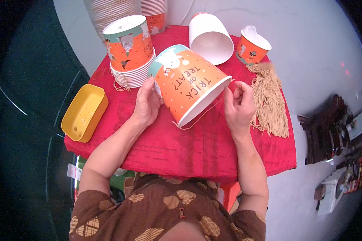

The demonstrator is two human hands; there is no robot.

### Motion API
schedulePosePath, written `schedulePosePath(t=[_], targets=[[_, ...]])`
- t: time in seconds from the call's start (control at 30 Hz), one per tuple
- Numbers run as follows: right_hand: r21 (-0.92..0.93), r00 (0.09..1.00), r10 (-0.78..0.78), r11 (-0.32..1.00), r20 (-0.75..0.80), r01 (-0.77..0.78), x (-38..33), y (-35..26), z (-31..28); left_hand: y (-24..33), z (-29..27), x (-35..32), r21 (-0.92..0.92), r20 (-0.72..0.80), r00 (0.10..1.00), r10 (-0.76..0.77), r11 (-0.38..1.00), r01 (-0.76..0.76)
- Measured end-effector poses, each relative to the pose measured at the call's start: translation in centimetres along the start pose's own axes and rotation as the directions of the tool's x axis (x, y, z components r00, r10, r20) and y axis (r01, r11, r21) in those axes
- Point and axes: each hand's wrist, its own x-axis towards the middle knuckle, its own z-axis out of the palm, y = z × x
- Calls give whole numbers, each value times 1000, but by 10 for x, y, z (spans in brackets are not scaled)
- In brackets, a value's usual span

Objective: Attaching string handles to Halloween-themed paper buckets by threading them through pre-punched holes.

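Note:
An orange paper bucket (189, 82) with a teal band, a white ghost figure and dark lettering lies tilted above the table. My left hand (147, 103) supports its closed end, thumb along the side. Its white rim faces down and to the right. A thin tan string (201, 116) hangs in a slack curve across the opening from one side of the rim to the other. My right hand (240, 100) is closed beside the rim, thumb and forefinger pinching the string's end. The inside of the bucket is hidden.
On the red-covered table (181, 156) stand an upside-down bucket stack (128, 52), a white-sided bucket on its side (211, 40), and a small orange cup (253, 46) with white plastic. A bundle of tan strings (269, 100) lies right; a yellow tray (84, 112) sits left.

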Motion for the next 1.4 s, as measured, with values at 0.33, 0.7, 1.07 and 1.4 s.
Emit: schedulePosePath(t=[0.33, 0.7, 1.07, 1.4], targets=[[-220, 994, -106, 970, 6, 105, 1, 9, 1, -3, -1, -3, -17, 18, 1000, -8, 1000, 9], [-196, 982, -186, 962, 32, 188, 2, 6, -1, -4, -7, 0, -31, 17, 999, -29, 999, 30], [156, 986, -73, 987, 148, 50, -3, 1, -4, 4, -10, 4, -81, -40, 998, -47, 996, 44], [182, 993, -57, 983, 105, 37, -5, 6, -1, 7, 3, 0, -145, -21, 971, -238, 962, 233]])
